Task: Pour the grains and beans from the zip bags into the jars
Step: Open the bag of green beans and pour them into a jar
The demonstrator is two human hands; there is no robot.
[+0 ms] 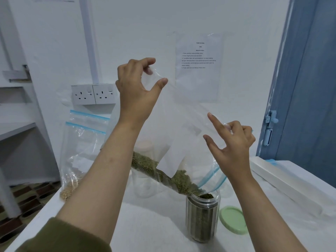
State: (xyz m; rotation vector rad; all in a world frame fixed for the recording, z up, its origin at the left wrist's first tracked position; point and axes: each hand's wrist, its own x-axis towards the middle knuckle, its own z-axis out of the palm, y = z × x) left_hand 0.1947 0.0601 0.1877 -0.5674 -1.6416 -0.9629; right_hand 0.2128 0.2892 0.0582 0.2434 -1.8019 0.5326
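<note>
1. The clear zip bag (183, 113) is hard to trace against the white wall; only its blue zip edge (211, 176) and the green beans (163, 171) in it show plainly. A white paper slip (172, 157) inside covers some of the beans.
2. The left hand (135, 88) holds a narrow grip – fingertips pinched on the bag's upper corner. The right hand (231, 142) pinches the bag's side with thumb and bent fingers, 2 fingers stretched out.
3. Below the right grip, the bag's mouth hangs over an open jar (202, 218) nearly full of green beans; whether they touch is unclear.
4. A green lid (233, 221) lies just beside the jar on the surface (154, 224).
5. Behind the bag stand 2 clear jars (144, 179), blurred through the plastic.
6. Left of the left forearm, another zip bag (80, 151) with pale grains leans upright – partly hidden by the arm.
</note>
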